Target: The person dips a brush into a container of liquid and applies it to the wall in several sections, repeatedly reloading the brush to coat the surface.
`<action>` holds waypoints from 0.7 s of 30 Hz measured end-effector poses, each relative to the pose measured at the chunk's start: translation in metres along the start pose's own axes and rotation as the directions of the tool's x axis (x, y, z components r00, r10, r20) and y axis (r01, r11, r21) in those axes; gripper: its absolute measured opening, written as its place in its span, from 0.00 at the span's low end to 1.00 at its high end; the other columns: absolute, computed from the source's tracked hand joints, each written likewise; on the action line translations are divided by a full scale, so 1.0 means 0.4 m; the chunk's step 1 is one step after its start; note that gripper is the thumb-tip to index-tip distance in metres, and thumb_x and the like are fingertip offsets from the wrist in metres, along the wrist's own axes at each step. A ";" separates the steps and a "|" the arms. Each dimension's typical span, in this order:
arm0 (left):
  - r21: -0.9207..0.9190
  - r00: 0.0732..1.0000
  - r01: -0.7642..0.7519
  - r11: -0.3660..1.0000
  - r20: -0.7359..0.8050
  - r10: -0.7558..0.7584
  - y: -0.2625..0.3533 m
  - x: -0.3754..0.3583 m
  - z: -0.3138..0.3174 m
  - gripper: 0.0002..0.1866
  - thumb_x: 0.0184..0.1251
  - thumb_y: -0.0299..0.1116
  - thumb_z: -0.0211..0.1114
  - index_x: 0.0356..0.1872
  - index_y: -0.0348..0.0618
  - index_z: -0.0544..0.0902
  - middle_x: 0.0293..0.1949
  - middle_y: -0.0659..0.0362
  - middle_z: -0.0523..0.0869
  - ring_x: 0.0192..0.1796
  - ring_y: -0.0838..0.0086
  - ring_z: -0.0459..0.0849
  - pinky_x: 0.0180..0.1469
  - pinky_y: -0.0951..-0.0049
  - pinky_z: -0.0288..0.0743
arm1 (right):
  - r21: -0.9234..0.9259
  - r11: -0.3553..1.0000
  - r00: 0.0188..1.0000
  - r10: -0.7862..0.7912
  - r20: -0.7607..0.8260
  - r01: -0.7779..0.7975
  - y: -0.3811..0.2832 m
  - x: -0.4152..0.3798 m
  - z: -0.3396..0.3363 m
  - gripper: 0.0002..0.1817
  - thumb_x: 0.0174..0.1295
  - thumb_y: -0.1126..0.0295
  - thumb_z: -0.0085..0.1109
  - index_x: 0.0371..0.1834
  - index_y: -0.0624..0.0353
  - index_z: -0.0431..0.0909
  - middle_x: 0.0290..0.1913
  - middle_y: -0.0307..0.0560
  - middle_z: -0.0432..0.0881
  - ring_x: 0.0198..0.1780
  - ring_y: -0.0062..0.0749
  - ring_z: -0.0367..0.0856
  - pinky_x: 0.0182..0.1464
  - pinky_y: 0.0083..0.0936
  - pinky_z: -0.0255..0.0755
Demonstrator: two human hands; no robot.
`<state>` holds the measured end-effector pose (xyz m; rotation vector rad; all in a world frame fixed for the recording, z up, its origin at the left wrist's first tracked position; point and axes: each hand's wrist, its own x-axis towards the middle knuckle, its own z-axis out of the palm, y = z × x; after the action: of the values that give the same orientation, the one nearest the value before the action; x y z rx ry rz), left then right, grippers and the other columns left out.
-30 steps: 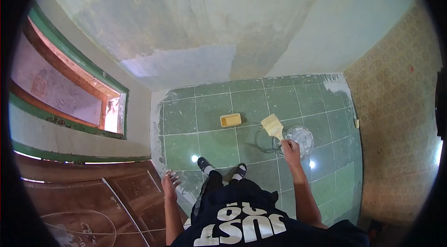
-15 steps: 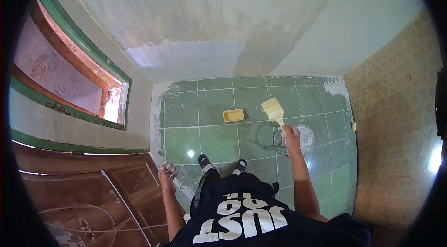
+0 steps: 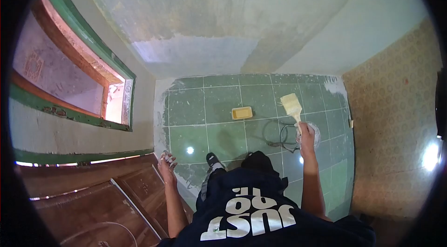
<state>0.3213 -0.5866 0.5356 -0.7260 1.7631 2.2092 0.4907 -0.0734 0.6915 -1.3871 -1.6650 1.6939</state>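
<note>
In my right hand (image 3: 307,137) is the handle of a wide paintbrush (image 3: 291,103), its pale yellow bristles pointing up and away from me over the green tiles. My left hand (image 3: 167,163) hangs at the left with its fingers apart and nothing in it; whitish smears show on the fingers. A small rectangular yellow tray (image 3: 242,113) lies on the floor between the hands, farther forward. Just behind my right hand, partly hidden by it, is a round whitish bucket or lid (image 3: 316,136) with a dark hose or cable (image 3: 283,136) beside it.
Ahead rises a patchy, partly coated wall (image 3: 209,14). A green-framed window opening (image 3: 128,102) and brown wooden panels (image 3: 93,200) are on the left. Patterned wall covering (image 3: 391,121) stands on the right. Green floor tiles (image 3: 223,140) carry white splatter near the wall.
The view has shifted slightly, and the tray and bucket appear farther right. My body has moved; one foot is now hidden behind dark clothing. The brush remains in my right hand.
</note>
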 end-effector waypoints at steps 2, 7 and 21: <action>0.014 1.000 0.004 1.000 0.015 -0.005 0.037 0.034 0.018 0.23 0.74 0.50 0.54 0.60 0.45 0.77 0.45 0.60 0.85 0.43 0.71 0.83 0.43 0.68 0.75 | 0.025 0.998 0.997 -0.054 -0.049 0.055 0.006 0.018 0.016 0.14 0.67 0.59 0.59 0.41 0.59 0.84 0.29 0.30 0.74 0.29 0.14 0.69 0.27 0.19 0.62; 0.049 0.997 0.007 0.999 0.072 -0.011 0.082 0.094 0.101 0.22 0.75 0.48 0.56 0.61 0.45 0.77 0.47 0.59 0.85 0.45 0.70 0.84 0.42 0.68 0.76 | 0.018 1.000 0.999 -0.026 -0.020 0.026 0.010 0.084 -0.007 0.11 0.68 0.60 0.57 0.38 0.54 0.83 0.28 0.30 0.73 0.29 0.14 0.69 0.28 0.17 0.63; 0.540 0.960 -0.037 0.841 0.254 -0.121 -0.033 0.210 0.691 0.22 0.75 0.46 0.56 0.59 0.41 0.77 0.47 0.56 0.84 0.45 0.70 0.84 0.41 0.70 0.78 | -0.217 0.976 0.992 0.024 0.125 0.003 0.112 0.627 -0.068 0.13 0.66 0.65 0.59 0.34 0.66 0.84 0.24 0.32 0.75 0.26 0.15 0.68 0.29 0.21 0.61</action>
<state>0.1900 -0.3292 0.5254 -0.2986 2.0421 1.5515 0.4202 0.1372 0.5640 -1.4106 -1.9670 1.6783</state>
